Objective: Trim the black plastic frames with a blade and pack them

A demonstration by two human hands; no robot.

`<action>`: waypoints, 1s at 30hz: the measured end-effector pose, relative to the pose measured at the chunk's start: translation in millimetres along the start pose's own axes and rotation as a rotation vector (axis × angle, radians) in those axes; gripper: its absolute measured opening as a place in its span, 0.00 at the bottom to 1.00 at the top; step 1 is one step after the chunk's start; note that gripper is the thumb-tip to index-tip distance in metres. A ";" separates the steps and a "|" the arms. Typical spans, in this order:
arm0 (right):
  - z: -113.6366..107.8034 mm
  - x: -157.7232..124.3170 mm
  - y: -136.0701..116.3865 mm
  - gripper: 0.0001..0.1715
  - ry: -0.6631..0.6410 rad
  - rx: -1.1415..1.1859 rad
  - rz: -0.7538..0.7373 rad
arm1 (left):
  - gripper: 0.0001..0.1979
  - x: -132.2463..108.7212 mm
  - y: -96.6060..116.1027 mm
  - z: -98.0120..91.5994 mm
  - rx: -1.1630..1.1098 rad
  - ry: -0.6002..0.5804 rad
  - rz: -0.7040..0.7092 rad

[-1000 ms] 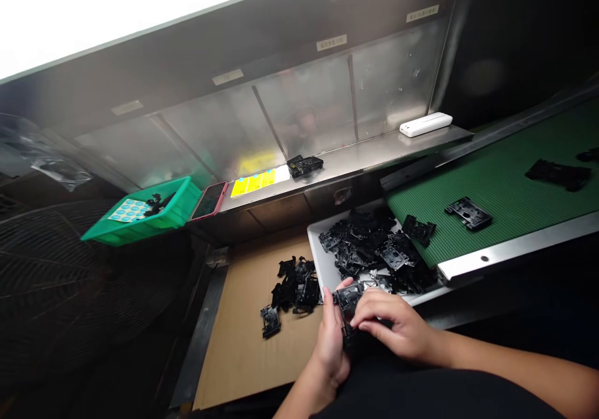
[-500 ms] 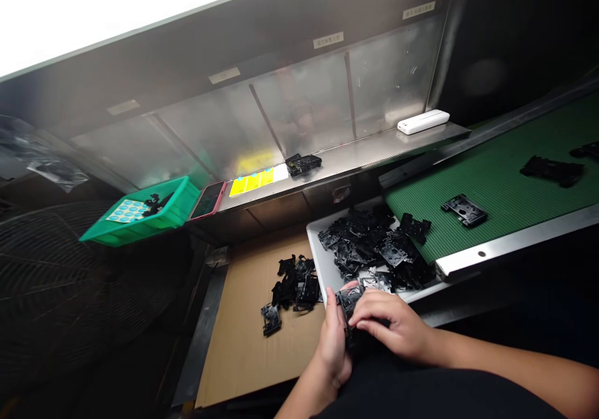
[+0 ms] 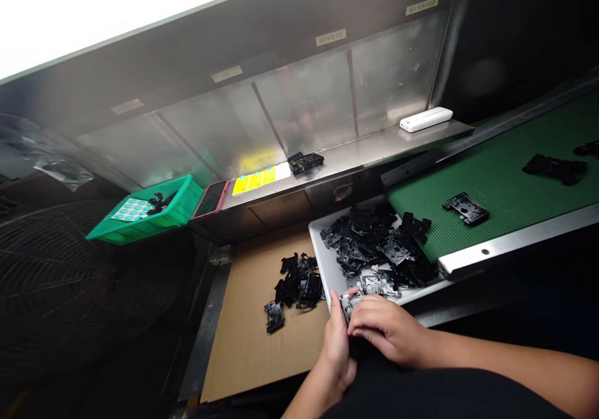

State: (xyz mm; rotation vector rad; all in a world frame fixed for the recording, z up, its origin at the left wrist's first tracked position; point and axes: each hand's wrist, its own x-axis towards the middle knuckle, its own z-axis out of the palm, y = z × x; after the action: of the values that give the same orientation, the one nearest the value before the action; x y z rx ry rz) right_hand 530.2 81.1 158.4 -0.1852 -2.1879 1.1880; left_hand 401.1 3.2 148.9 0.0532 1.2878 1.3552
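Note:
Between my two hands, just in front of my body, is a black plastic part (image 3: 349,302) with cut-outs. My left hand (image 3: 336,338) grips it from the left side, thumb along its edge. The fingers of my right hand (image 3: 386,327) are bent and pressed together on its right side, covering much of it. Right beyond my hands stands a white tray (image 3: 319,244) heaped with similar black plastic parts (image 3: 365,238). A smaller cluster of such parts (image 3: 299,282) lies on the cardboard sheet (image 3: 248,338) to the left.
A green conveyor belt (image 3: 510,216) on the right carries several black parts. On the metal shelf (image 3: 360,153) lie a white device (image 3: 427,120), a black assembly (image 3: 306,163), yellow labels (image 3: 255,181) and a red-edged phone (image 3: 211,199). A green bin (image 3: 145,226) and a fan (image 3: 84,282) are at left.
The black plastic part has tilted in my hands and its face now catches more light. My right hand has shifted slightly over it. The view has moved a little.

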 end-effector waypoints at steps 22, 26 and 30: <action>-22.8 -13.2 7.6 0.10 0.394 0.119 0.219 | 0.35 9.7 19.5 -11.0 0.365 -0.067 0.129; -26.8 -16.0 12.9 0.10 0.410 0.115 0.265 | 0.37 60.1 48.3 -49.0 0.579 0.106 0.286; -32.1 -19.9 16.9 0.10 0.395 0.120 0.317 | 0.36 114.9 84.8 -93.8 0.827 0.336 0.383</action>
State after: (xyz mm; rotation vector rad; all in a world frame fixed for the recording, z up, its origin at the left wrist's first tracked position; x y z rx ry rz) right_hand 562.0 105.6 148.3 -0.6769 -1.7779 1.3175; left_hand 246.5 54.6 97.3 0.6943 2.1392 1.0737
